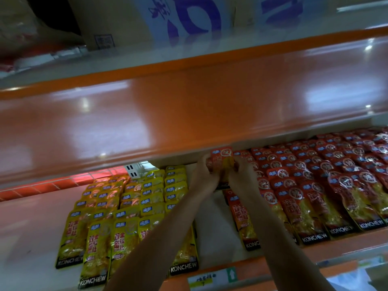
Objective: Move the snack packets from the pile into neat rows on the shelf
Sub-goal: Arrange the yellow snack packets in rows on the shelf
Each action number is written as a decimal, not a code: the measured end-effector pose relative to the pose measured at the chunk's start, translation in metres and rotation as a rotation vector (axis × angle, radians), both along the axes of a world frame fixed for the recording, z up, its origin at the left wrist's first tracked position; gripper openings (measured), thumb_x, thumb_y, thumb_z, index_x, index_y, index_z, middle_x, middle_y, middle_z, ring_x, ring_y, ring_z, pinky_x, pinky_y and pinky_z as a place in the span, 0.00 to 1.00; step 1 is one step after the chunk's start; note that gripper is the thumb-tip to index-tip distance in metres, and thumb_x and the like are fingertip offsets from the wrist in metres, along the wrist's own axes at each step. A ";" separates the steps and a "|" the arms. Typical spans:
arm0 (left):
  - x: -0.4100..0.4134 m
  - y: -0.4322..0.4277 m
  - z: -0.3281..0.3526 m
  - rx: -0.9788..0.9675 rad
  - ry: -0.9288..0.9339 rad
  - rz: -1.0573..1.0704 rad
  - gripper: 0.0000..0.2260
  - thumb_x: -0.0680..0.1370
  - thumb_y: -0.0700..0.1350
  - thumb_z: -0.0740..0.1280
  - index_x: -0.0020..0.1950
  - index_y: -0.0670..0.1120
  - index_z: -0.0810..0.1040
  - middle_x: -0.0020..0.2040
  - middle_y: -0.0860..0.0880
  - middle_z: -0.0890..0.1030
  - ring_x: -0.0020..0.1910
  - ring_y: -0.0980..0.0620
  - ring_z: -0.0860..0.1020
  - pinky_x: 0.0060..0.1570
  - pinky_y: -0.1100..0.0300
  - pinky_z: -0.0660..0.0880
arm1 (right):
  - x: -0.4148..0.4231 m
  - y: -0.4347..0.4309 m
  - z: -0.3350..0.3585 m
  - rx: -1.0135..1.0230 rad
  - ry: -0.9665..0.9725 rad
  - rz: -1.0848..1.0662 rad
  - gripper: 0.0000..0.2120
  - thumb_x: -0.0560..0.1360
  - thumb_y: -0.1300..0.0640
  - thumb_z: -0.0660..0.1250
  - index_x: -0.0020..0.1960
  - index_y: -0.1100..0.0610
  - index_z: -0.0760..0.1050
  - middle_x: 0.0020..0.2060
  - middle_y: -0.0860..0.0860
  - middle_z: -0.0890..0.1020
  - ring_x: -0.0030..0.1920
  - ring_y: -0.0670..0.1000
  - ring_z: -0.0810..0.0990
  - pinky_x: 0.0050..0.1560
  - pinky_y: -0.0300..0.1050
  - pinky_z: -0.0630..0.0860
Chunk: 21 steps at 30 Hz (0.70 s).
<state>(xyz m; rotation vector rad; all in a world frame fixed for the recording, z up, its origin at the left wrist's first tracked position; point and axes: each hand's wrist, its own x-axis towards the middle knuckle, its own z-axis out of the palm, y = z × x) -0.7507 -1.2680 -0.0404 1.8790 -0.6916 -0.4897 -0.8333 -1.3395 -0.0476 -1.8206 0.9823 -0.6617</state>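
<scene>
The left hand (204,178) and right hand (241,179) together grasp a red snack packet (222,157) near the shelf's (216,232) back edge. Yellow packet rows (134,206) lie leftward, red packet rows (315,175) rightward.

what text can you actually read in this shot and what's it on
"KONCHEW": bottom edge of the yellow packets.
"KONCHEW": bottom edge of the red packets.
Chinese characters on both kinds: too blurred to read.
Print on the held red packet, gripped by the left hand and right hand: blurred.
Purple print on the cardboard box: unreadable.
Handwriting on the shelf-edge label: unreadable.
</scene>
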 end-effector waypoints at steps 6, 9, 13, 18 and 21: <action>0.018 0.017 -0.010 0.098 -0.221 0.098 0.21 0.73 0.38 0.68 0.66 0.48 0.73 0.57 0.48 0.80 0.55 0.47 0.79 0.49 0.60 0.74 | -0.001 0.006 0.002 -0.246 0.140 0.022 0.19 0.77 0.63 0.61 0.68 0.60 0.71 0.62 0.56 0.76 0.62 0.56 0.72 0.59 0.45 0.67; 0.018 0.017 -0.014 0.210 -0.333 0.074 0.16 0.74 0.39 0.67 0.62 0.46 0.76 0.55 0.45 0.81 0.54 0.45 0.79 0.47 0.60 0.71 | -0.003 0.009 0.000 -0.284 0.205 0.050 0.19 0.78 0.62 0.60 0.69 0.60 0.70 0.63 0.57 0.75 0.64 0.56 0.71 0.63 0.46 0.66; 0.016 0.011 -0.021 0.361 -0.472 0.052 0.06 0.77 0.40 0.65 0.52 0.44 0.80 0.48 0.46 0.82 0.48 0.47 0.81 0.39 0.63 0.68 | -0.004 0.011 -0.004 -0.309 0.237 0.072 0.19 0.78 0.62 0.60 0.69 0.61 0.70 0.63 0.57 0.75 0.65 0.55 0.70 0.63 0.45 0.67; 0.017 0.010 -0.021 0.581 -0.588 -0.042 0.08 0.78 0.36 0.62 0.54 0.41 0.78 0.53 0.42 0.81 0.51 0.46 0.80 0.42 0.60 0.72 | -0.006 0.012 -0.005 -0.307 0.245 0.079 0.19 0.78 0.61 0.60 0.69 0.60 0.70 0.65 0.56 0.74 0.66 0.55 0.70 0.64 0.45 0.66; 0.017 0.007 -0.018 0.641 -0.641 -0.069 0.10 0.78 0.34 0.60 0.58 0.38 0.76 0.57 0.40 0.79 0.56 0.44 0.79 0.49 0.57 0.74 | -0.006 0.013 -0.006 -0.306 0.237 0.075 0.19 0.78 0.61 0.61 0.68 0.61 0.70 0.64 0.56 0.75 0.64 0.54 0.72 0.62 0.44 0.68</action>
